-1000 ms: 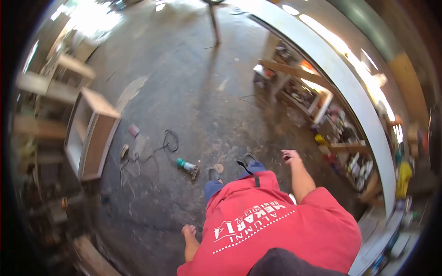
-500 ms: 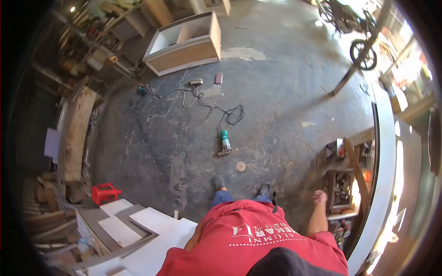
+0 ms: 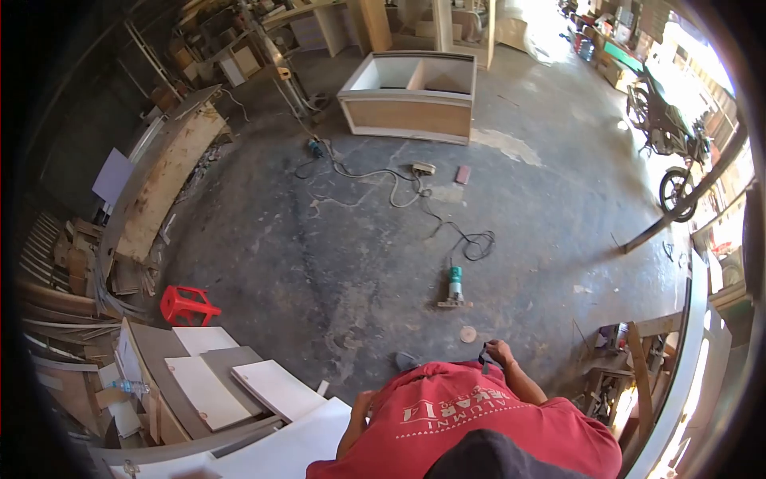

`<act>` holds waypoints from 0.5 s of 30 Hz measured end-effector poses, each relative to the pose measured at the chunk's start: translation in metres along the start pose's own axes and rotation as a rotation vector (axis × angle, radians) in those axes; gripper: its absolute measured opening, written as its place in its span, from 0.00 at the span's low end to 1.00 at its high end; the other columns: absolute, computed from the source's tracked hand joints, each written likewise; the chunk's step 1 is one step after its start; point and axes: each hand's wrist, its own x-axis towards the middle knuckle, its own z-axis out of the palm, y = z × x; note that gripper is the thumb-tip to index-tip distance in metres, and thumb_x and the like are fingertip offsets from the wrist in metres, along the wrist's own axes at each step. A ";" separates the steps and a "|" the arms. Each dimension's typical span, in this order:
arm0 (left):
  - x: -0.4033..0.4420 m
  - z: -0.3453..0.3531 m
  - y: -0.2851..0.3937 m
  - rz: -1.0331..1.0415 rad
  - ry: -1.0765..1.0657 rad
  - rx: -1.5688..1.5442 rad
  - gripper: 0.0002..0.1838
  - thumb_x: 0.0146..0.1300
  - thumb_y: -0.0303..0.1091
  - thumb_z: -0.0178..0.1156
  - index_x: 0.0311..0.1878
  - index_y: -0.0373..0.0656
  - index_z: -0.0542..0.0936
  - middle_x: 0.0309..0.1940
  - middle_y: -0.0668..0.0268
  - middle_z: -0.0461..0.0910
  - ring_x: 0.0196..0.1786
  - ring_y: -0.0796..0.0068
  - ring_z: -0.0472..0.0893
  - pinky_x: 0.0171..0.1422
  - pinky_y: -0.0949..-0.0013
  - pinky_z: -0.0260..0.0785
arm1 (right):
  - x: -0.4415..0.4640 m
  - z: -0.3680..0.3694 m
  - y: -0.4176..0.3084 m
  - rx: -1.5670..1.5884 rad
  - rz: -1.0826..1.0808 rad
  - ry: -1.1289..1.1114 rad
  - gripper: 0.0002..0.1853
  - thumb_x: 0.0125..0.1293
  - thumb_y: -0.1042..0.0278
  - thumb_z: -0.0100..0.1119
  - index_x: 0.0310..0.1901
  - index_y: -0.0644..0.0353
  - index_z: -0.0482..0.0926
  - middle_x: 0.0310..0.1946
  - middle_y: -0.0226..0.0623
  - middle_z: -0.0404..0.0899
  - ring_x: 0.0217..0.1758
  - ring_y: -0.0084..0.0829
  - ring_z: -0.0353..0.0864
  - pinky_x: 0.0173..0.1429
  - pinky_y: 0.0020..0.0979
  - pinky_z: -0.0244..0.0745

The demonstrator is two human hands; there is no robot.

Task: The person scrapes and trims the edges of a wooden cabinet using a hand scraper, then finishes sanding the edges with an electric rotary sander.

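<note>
Beside my waist on the right, my right hand [image 3: 499, 352] is closed on a dark strap [image 3: 485, 359] at the edge of my red shirt [image 3: 447, 407]. My left hand [image 3: 365, 401] is low by my left hip, near the white boards; its fingers are hidden. On the floor ahead stands a teal trim router [image 3: 455, 286] with a flat base, its black cable [image 3: 479, 244] loosely coiled behind it. Closer to my feet lies a small round wooden disc [image 3: 468, 334].
White panels [image 3: 275, 389] are stacked at my left, beyond them a red stool [image 3: 189, 306]. An open wooden cabinet [image 3: 408, 120] stands ahead, with a power strip [image 3: 424, 168] before it. At right are a slanted post [image 3: 686, 201], a motorcycle [image 3: 666, 124] and cluttered shelves [image 3: 610, 391].
My right hand has come in from the right-hand shelves to my waist and taken hold of the strap. The view has turned left and tilted up, so the floor things appear farther right and lower.
</note>
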 end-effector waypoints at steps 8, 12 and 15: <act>0.018 -0.139 0.007 -0.608 0.216 -0.598 0.09 0.64 0.41 0.67 0.42 0.49 0.86 0.36 0.66 0.91 0.40 0.71 0.91 0.44 0.63 0.80 | 0.034 0.002 -0.025 -0.286 -0.114 -0.229 0.07 0.60 0.64 0.63 0.34 0.55 0.87 0.37 0.46 0.89 0.45 0.49 0.91 0.46 0.49 0.87; 0.078 -0.175 -0.015 -0.725 0.339 -0.667 0.10 0.67 0.39 0.65 0.44 0.45 0.87 0.34 0.62 0.90 0.34 0.71 0.88 0.37 0.67 0.80 | 0.064 0.006 -0.043 0.090 0.440 -0.636 0.13 0.66 0.62 0.61 0.40 0.62 0.88 0.37 0.47 0.91 0.34 0.43 0.93 0.40 0.43 0.88; 0.120 -0.210 -0.020 -0.575 0.158 -0.593 0.11 0.69 0.38 0.64 0.48 0.44 0.85 0.37 0.60 0.90 0.35 0.70 0.89 0.38 0.66 0.80 | 0.125 -0.010 -0.076 0.214 0.496 -0.731 0.17 0.68 0.58 0.60 0.44 0.65 0.88 0.40 0.46 0.92 0.32 0.39 0.93 0.39 0.41 0.88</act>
